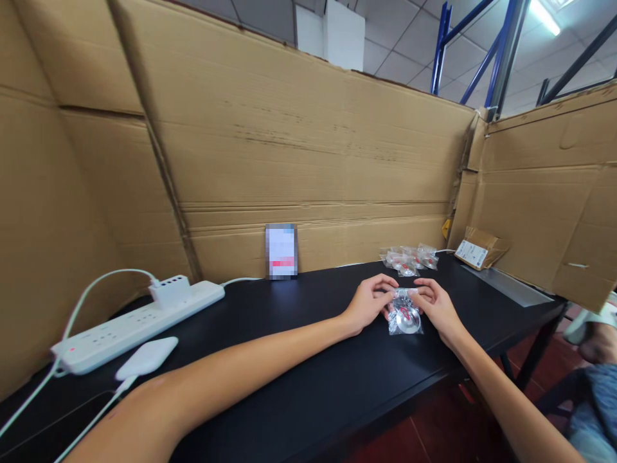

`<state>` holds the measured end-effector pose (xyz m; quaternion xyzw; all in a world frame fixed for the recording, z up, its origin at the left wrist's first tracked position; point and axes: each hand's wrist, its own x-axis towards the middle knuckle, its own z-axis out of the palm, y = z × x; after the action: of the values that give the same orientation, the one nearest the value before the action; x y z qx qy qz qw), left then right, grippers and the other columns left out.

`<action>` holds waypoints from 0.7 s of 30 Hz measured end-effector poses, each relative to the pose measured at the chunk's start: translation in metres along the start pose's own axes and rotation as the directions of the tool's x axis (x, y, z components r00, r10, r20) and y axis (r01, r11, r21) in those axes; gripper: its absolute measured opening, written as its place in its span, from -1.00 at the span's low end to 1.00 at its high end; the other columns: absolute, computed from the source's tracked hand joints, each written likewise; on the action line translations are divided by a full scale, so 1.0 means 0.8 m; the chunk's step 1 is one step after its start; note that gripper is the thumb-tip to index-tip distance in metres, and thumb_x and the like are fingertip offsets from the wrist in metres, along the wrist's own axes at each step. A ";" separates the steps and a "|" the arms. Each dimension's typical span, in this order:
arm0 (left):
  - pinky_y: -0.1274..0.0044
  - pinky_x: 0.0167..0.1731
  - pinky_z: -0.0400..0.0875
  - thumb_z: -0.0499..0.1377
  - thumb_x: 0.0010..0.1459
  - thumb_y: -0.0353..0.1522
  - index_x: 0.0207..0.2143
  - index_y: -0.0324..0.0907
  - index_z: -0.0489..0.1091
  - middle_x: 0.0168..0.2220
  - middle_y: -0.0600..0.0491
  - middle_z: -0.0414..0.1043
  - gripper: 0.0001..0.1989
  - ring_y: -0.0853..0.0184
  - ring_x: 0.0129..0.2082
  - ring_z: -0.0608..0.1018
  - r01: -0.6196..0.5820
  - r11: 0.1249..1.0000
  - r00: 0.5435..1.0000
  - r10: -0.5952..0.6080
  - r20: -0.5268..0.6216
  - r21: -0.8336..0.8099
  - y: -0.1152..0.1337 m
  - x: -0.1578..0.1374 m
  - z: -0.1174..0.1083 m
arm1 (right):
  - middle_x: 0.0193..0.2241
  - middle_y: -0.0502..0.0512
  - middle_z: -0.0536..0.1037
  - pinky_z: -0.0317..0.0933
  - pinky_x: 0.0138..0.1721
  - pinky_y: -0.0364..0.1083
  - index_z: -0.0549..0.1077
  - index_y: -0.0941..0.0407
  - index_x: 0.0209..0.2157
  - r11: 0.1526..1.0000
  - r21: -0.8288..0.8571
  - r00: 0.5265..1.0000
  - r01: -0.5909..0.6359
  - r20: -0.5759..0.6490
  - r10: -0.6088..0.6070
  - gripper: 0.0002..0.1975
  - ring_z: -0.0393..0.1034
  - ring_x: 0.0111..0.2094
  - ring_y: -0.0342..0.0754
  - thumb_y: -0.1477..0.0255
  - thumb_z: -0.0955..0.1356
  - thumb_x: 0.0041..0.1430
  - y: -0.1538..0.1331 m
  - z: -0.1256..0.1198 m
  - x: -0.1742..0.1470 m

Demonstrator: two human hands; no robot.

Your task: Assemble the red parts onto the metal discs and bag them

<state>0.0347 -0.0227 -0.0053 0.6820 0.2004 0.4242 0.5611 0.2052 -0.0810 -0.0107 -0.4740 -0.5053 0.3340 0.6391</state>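
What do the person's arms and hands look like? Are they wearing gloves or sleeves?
No gloves and no sleeves in view. Both forearms are bare all the way to the picture's edge. The left hand and right hand are bare too, with no rings, watch or bracelets that I can see. The fingers are slim, with short nails.

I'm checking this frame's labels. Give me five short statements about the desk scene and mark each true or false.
1. Both hands hold one small clear bag at its top edge. True: the left hand and right hand pinch it from either side.
2. The bag hangs high above the table. False: it rests on the black top.
3. A pile of bags lies beyond the hands. True.
4. The power strip lies right of the hands. False: it lies far left.
5. The card lies flat. False: it stands against the cardboard wall.
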 end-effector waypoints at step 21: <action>0.59 -0.57 0.26 0.27 0.01 -0.17 -0.46 -0.26 0.47 -0.57 0.02 0.47 -0.71 0.43 -0.62 0.41 0.061 0.971 0.998 -0.067 0.020 0.231 -0.004 0.001 0.000 | -0.63 0.04 0.52 0.04 -0.69 -0.19 0.49 0.16 -0.50 0.995 -0.072 0.985 -0.069 0.155 0.079 -0.61 0.17 -0.72 -0.22 0.12 0.51 -0.22 0.005 -0.002 -0.001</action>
<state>0.0359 -0.0213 -0.0078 0.7414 0.2625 0.3705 0.4942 0.2067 -0.0811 -0.0151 -0.4856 -0.5472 0.3770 0.5680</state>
